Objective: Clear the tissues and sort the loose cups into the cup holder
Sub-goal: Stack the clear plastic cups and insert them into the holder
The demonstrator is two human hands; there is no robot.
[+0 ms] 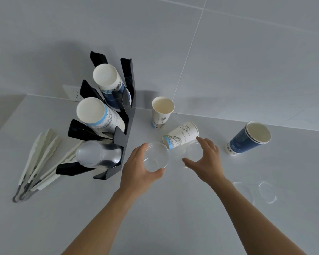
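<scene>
Far left I see white tongs (38, 162) lying on the counter (155, 218), beside the black cup holder (126, 115) with its three slanted stacks of cups. My left hand (136, 173) curls around a clear plastic cup (156, 157), thumb and fingers clamped on its rim. My right hand (205, 159) is spread half open over a second clear cup (192, 150), fingertips touching it. Behind them a white paper cup (181, 135) lies tipped; another white cup (162, 111) stands upright. Far right stand stacked blue cups (247, 138), with clear lids (265, 192) nearby.
</scene>
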